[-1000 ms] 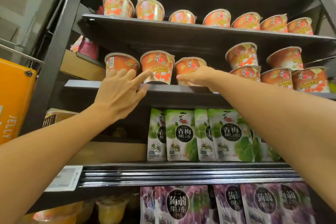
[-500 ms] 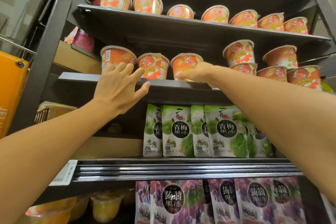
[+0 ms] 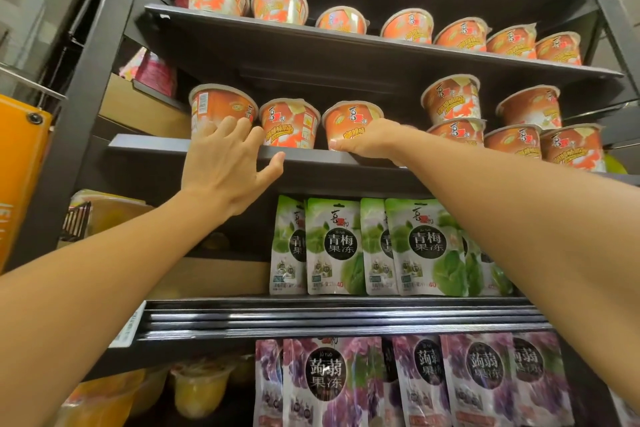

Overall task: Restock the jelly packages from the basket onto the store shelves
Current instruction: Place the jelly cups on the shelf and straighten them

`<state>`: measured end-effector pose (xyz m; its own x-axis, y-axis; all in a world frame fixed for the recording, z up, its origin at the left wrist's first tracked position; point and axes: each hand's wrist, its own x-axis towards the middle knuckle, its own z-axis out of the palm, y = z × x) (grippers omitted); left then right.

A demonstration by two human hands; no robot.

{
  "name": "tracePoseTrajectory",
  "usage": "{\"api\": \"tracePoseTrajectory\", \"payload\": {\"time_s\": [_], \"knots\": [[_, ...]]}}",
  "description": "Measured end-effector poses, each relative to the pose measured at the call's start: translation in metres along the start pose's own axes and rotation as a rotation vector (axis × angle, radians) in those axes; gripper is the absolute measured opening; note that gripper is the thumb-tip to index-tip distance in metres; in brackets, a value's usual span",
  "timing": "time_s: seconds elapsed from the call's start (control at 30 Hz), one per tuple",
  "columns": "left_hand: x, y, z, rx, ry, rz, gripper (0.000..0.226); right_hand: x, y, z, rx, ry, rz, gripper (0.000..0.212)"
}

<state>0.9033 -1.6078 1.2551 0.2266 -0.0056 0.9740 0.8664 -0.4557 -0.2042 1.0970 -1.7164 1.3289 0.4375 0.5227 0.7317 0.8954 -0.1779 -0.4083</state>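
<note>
Head view, the only one. My left hand (image 3: 228, 163) sits centre-left of frame. Its fingers are straight and spread, with the tips touching the front of the left cup (image 3: 221, 107) and the thumb out below the middle shelf (image 3: 156, 144) lip. It grips nothing; I think it is nudging or steadying the cup so the row lines up.

My right hand (image 3: 367, 144) is at centre frame. The fingers curl round the base of the third cup (image 3: 349, 118) and the thumb tip is on its lower front, so it holds the cup. The cup stands on the shelf, upright, probably just being seated. The middle cup (image 3: 289, 123) stands between those two, just beside each, and neither hand touches it.

The jelly cups are all orange and face out. Stacked cups (image 3: 450, 107) are at right on the same shelf, and more cups (image 3: 408, 26) are on the shelf above. Green pouches (image 3: 332, 246) hang lower centre, with purple pouches (image 3: 325, 381) at bottom centre. I cannot pick out the basket in frame.

Next I'd let go and square up the front row, taking care not to tip a cup off the edge.
</note>
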Motion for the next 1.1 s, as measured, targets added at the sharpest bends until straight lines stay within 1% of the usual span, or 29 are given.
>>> {"api": "tracePoseTrajectory", "payload": {"time_s": [0.07,0.13,0.23,0.3,0.37,0.4,0.5,0.6,0.7,0.8,0.9,1.0,1.1], "knots": [[-0.003,0.002,-0.001,0.007,-0.006,-0.019,0.054,-0.003,0.0,0.003,0.026,0.072,-0.006,0.085],[-0.006,0.005,-0.002,0.017,-0.018,-0.039,0.054,-0.008,0.001,0.006,0.06,0.203,0.01,0.08],[-0.012,0.008,-0.004,0.025,-0.04,-0.056,0.054,-0.019,0.009,0.011,0.284,0.37,0.015,0.072],[-0.017,0.011,-0.006,-0.009,-0.041,-0.07,0.054,-0.029,0.021,0.015,0.426,0.454,-0.051,0.057],[-0.021,0.016,-0.011,-0.065,-0.035,-0.108,0.053,-0.042,0.036,0.019,0.501,0.503,-0.107,0.04],[-0.023,0.019,-0.014,-0.088,-0.033,-0.132,0.052,-0.05,0.044,0.02,0.516,0.505,-0.131,0.036],[-0.032,0.032,-0.024,-0.158,-0.018,-0.164,0.049,-0.071,0.061,0.02,0.526,0.458,-0.208,0.031],[-0.051,0.054,-0.033,-0.198,0.007,-0.084,0.046,-0.093,0.072,0.019,0.538,0.436,-0.255,0.034],[-0.081,0.081,-0.043,-0.277,0.039,-0.036,0.037,-0.124,0.084,0.024,0.611,0.451,-0.27,0.024],[-0.122,0.109,-0.051,-0.386,0.027,-0.034,0.035,-0.164,0.106,0.036,0.704,0.406,-0.264,0.015],[-0.168,0.133,-0.056,-0.494,-0.029,-0.066,0.037,-0.207,0.135,0.054,0.761,0.283,-0.205,0.014],[-0.22,0.153,-0.061,-0.648,-0.064,-0.176,0.031,-0.258,0.172,0.077,0.871,0.123,-0.08,0.012],[-0.288,0.175,-0.071,-0.744,-0.124,-0.239,0.028,-0.326,0.212,0.101,0.961,0.021,0.032,0.013]]}}
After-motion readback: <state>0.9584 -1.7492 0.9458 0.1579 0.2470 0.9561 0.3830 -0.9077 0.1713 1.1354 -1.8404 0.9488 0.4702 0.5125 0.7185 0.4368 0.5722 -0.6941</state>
